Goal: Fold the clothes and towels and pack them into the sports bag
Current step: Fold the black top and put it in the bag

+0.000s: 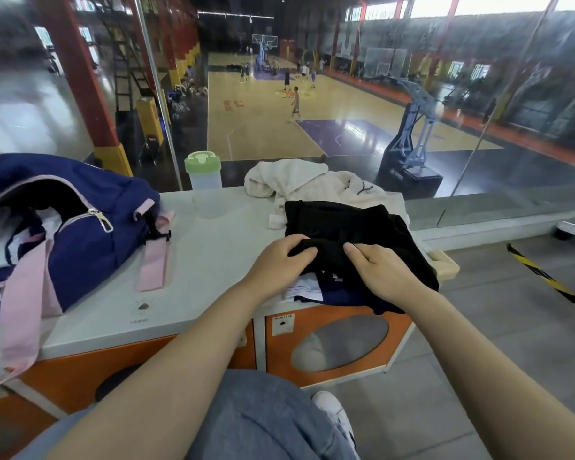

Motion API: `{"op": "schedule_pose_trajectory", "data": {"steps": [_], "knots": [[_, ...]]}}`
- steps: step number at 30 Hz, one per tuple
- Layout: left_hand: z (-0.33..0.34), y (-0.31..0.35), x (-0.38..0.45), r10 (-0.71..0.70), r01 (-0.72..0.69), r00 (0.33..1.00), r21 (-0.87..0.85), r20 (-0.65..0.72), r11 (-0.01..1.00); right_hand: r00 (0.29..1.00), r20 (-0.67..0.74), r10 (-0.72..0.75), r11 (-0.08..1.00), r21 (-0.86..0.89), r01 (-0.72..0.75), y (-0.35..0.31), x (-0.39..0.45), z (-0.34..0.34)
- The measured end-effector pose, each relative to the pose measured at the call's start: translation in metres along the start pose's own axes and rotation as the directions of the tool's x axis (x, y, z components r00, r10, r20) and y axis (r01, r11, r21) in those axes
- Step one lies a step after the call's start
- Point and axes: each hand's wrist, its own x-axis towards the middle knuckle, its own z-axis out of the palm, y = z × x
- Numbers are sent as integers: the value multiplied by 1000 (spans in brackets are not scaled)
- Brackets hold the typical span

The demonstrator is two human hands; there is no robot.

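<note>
A black garment (342, 224) lies in a loose pile on the right part of the white cabinet top (213, 267). My left hand (279, 260) and my right hand (379, 270) both pinch its near edge, close together. Under it, a navy and white garment (312, 290) pokes out at the front edge. A cream towel (299, 180) is bunched behind the black garment. The navy sports bag (90, 234) with pink straps stands unzipped at the left, with white cloth showing inside.
A translucent bottle with a green lid (204, 180) stands at the back of the top, between bag and towel. Behind it a glass wall looks over a basketball court. Orange cabinet doors (339, 340) face my knees. Grey floor lies to the right.
</note>
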Motion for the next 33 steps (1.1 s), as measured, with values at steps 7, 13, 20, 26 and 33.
{"op": "schedule_pose_trajectory", "data": {"steps": [7, 13, 20, 26, 33], "knots": [[-8, 2, 16, 130, -105, 986, 219, -103, 970, 987, 127, -103, 933, -331, 140, 9, 2, -8], [-13, -4, 22, 163, -169, 985, 159, 49, 973, 977, 204, 57, 870, -491, 52, 21, 6, -49], [-11, -14, 12, 180, -335, 913, 422, 366, 843, 955, 205, 216, 678, -735, 4, 36, 1, -61], [-8, -23, 12, 331, -424, 905, 524, 266, 739, 997, -23, 74, 511, -857, -58, 29, 4, -67], [0, -31, 3, 373, -440, 897, 544, 236, 714, 958, -281, 58, 636, -729, -252, 28, 8, -67]]}}
